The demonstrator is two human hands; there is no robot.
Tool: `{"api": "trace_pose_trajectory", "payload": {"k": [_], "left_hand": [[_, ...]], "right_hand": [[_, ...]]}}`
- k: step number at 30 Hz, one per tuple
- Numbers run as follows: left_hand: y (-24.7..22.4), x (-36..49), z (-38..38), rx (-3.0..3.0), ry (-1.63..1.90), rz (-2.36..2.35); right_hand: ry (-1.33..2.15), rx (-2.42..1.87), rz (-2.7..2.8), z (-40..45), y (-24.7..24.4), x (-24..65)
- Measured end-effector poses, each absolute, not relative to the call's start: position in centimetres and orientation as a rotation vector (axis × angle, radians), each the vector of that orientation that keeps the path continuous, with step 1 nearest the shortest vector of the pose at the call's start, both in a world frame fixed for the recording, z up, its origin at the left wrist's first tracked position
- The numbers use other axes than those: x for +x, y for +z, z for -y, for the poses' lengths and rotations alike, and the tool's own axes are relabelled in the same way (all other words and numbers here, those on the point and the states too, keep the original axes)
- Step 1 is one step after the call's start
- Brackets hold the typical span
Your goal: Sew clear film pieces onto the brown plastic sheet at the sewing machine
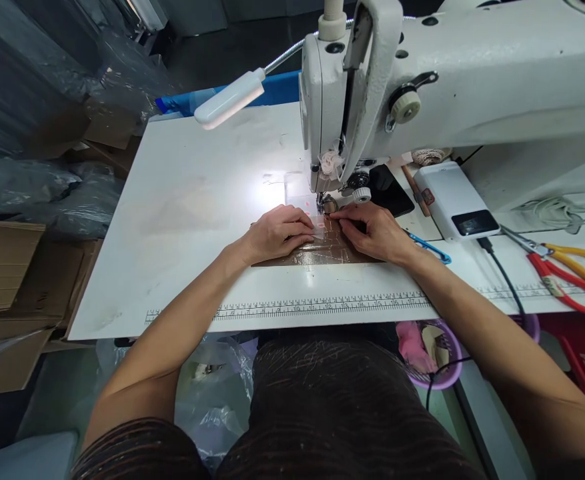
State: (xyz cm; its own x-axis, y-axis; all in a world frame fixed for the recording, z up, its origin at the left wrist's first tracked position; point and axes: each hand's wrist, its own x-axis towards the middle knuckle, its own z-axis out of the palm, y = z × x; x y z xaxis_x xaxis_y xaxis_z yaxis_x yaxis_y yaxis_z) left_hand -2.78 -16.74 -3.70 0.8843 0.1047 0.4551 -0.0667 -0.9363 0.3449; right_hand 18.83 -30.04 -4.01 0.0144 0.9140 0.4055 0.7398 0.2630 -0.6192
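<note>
A brown, glossy sheet with a crocodile-like pattern (322, 252) lies flat under the needle area of a white sewing machine (325, 113). On its left part rests a clear plastic piece with pink marks (297, 200), reaching up beside the presser foot (321, 202). My left hand (281, 233) has thumb and fingers drawn together at the plastic's edge, over the brown sheet. From the other side my right hand (372, 230) pinches the brown sheet's upper edge just right of the presser foot. The exact grip of both fingertips is partly hidden.
A lit lamp (229, 100) hangs over the white table (182, 200). To the right are a black phone (389, 190), a white power bank (456, 200), a blue tool (428, 247) and scissors with red handles (567, 283). A purple basket (455, 347) hangs below the table edge.
</note>
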Motion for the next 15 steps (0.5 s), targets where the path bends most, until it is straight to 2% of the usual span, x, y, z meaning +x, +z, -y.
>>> {"api": "trace_pose_trajectory", "payload": {"k": [15], "left_hand": [[-3.18, -2.92, 17.51, 2.605, 0.786, -0.235]], "right_hand": [[0.292, -1.532, 1.757, 30.08, -3.87, 18.8]]}}
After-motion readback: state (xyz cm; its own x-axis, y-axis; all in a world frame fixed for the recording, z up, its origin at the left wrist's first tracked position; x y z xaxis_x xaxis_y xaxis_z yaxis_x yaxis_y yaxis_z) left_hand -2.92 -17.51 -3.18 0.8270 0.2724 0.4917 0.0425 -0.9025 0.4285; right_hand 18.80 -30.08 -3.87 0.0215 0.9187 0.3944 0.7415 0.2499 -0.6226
